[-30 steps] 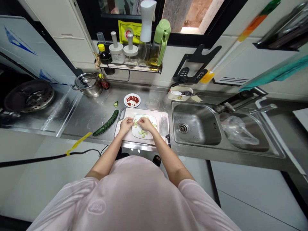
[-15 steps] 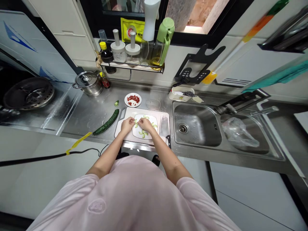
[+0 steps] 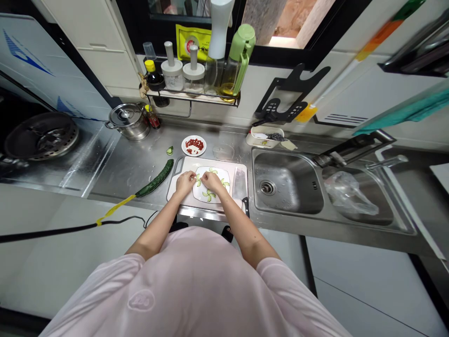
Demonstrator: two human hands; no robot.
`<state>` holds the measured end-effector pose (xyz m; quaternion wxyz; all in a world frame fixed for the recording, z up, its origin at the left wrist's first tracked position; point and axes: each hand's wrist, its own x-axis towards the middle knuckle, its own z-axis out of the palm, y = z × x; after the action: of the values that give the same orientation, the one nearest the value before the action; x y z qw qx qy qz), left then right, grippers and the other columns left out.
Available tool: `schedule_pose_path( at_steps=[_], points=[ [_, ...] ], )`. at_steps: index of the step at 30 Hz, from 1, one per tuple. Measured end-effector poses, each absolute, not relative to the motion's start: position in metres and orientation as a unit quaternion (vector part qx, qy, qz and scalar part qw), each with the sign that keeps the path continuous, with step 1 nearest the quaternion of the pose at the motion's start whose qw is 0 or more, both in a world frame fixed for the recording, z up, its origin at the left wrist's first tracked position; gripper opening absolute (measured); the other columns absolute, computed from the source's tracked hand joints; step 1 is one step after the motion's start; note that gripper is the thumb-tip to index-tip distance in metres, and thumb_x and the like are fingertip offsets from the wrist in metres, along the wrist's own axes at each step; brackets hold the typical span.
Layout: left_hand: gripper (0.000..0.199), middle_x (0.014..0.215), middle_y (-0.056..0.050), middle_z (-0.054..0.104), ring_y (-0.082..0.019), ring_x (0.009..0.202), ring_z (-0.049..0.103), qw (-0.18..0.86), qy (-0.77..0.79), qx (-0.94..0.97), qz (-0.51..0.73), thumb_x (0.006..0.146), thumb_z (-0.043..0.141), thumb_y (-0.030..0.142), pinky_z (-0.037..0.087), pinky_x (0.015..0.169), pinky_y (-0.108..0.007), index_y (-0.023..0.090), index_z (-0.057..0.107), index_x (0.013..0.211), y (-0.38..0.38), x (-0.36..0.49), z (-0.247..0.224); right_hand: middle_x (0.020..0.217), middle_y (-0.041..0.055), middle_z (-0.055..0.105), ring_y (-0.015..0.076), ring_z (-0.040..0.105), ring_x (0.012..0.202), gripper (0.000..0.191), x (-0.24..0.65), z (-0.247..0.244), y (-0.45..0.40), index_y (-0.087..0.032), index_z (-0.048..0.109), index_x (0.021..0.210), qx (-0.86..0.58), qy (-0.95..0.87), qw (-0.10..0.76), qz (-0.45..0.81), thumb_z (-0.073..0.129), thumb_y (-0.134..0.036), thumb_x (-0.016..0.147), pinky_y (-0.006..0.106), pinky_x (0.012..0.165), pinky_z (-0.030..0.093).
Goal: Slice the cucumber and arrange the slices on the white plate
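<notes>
My left hand (image 3: 185,182) is closed in a pinch at the left edge of a white plate (image 3: 200,192). Just right of it, my right hand (image 3: 212,181) is pinched too, low over the plate. Whatever is between the fingertips is too small to make out. Thin green-edged cucumber slices (image 3: 209,194) lie on the plate in small fanned groups, one of them between my hands. Under the plate is a pale cutting board (image 3: 186,201). A knife (image 3: 240,181) with a wide blade and black handle rests on the board's right side.
A whole cucumber (image 3: 156,180) and a cut end piece (image 3: 170,150) lie left of the board. Behind it stands a small dish (image 3: 195,152) of chopped red pieces. The sink (image 3: 287,182) is at right, a lidded pot (image 3: 129,122) back left, a spice rack (image 3: 192,97) above.
My hands stay over the plate with only a very slight finger shift. The plate, slices and board have not moved.
</notes>
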<state>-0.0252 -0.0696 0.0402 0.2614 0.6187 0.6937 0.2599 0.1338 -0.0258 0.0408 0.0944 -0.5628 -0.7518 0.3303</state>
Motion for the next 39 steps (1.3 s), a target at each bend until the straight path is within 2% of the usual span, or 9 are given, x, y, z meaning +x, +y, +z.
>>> schedule_pose_path(
  at_steps=[17,24,33,39],
  points=[
    [0.015,0.091,-0.003,0.066,-0.016,0.082,0.06,0.201,0.696,0.654,0.218,0.078,0.059,0.025,0.044,0.074,-0.026,0.023,0.066,0.091,-0.071,-0.028,0.029,0.093,0.0078,0.068,0.0158,0.058,0.079,0.017,0.128,0.04,-0.03,-0.017,0.065,0.092,-0.582,-0.767,0.047,0.267,0.051,-0.027,0.088,0.023,0.064,0.034],
    [0.015,0.091,-0.003,0.066,-0.016,0.082,0.06,0.196,0.7,0.651,0.218,0.079,0.059,0.027,0.044,0.073,-0.026,0.022,0.067,0.09,-0.072,-0.027,0.026,0.097,0.0086,0.066,0.017,0.058,0.081,0.019,0.128,0.039,-0.032,-0.017,0.064,0.095,-0.586,-0.769,0.053,0.25,0.05,-0.029,0.088,0.024,0.066,0.035],
    [0.016,0.097,-0.004,0.064,-0.017,0.089,0.058,0.181,0.697,0.652,0.237,0.081,0.057,0.029,0.045,0.079,-0.028,0.023,0.067,0.091,-0.074,-0.027,0.027,0.1,0.0076,0.065,0.0173,0.057,0.084,0.019,0.13,0.034,-0.036,-0.019,0.061,0.098,-0.588,-0.771,0.087,0.228,0.049,-0.031,0.089,0.024,0.066,0.035],
    [0.016,0.098,-0.005,0.063,-0.02,0.097,0.057,0.18,0.702,0.649,0.232,0.08,0.058,0.028,0.045,0.088,-0.031,0.024,0.068,0.091,-0.075,-0.026,0.027,0.101,0.007,0.064,0.0173,0.057,0.083,0.018,0.131,0.033,-0.039,-0.02,0.061,0.097,-0.593,-0.769,0.071,0.226,0.05,-0.032,0.089,0.025,0.066,0.035]
  ],
)
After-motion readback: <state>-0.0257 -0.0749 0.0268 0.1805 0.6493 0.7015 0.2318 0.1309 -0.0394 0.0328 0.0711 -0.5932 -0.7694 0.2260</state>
